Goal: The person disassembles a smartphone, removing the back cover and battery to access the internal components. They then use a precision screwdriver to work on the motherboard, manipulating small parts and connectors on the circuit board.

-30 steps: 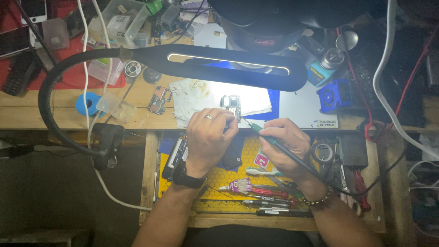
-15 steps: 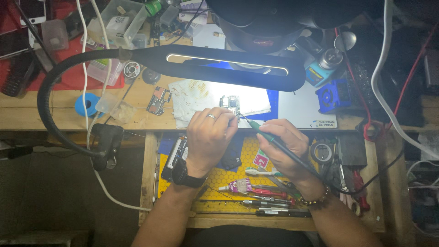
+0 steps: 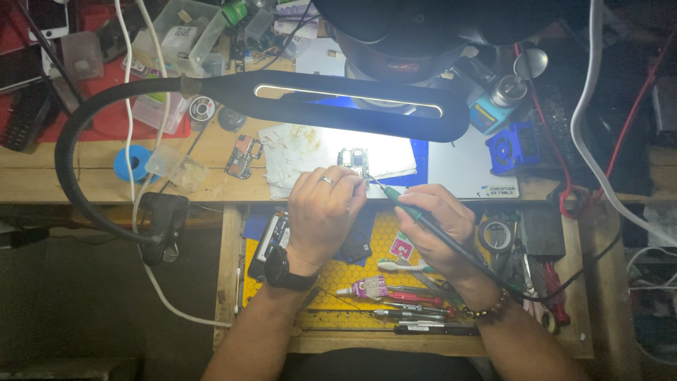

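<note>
Nearest the person, an open drawer [image 3: 229, 282] lined with a yellow honeycomb mat [image 3: 352, 271] is crowded with tools, leaving little free room under the wrists. Above its front edge, the right hand [image 3: 437, 222] is clamped around a green-handled soldering iron [image 3: 405, 208], its tip touching a small circuit board [image 3: 355, 161]. The left hand [image 3: 324, 212] pinches that board's near edge, fingers together. Beyond, a black lamp bar [image 3: 352, 102] overhangs the bench.

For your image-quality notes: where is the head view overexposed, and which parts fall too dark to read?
Head view: the lamp throws hard glare on the white mat beside the circuit board, washing out detail; the left hand and right hand are evenly lit; the corners and floor sink into shadow.
</note>
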